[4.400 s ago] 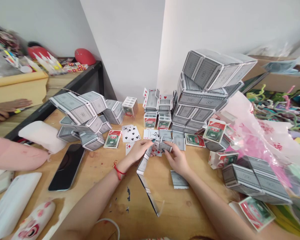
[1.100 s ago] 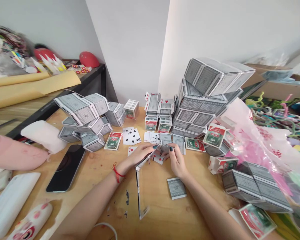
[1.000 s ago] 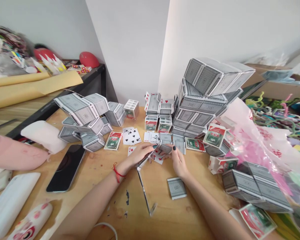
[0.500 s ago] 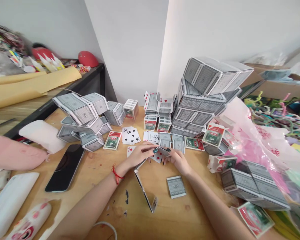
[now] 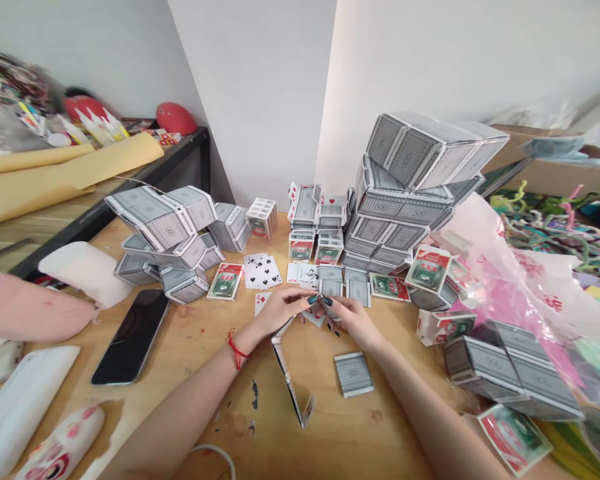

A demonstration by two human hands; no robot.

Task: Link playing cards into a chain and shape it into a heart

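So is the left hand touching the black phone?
Apart. The head view shows bare table between the left hand and the phone.

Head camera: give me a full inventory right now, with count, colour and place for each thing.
table: one, light wood, under everything
card blocks: many, grey-backed, piled left, stacked tall back right, more front right
card boxes: several, red and green, scattered among the blocks
loose cards: a few, face up, mid-table
deck: one, grey back, by the right forearm
phone: one, black, left of the arms
plastic bag: one, pink, right side
card strip: one, grey and white, hanging from the hands
bracelet: one, red, left wrist
left hand: pinches the strip's top
right hand: pinches the same end
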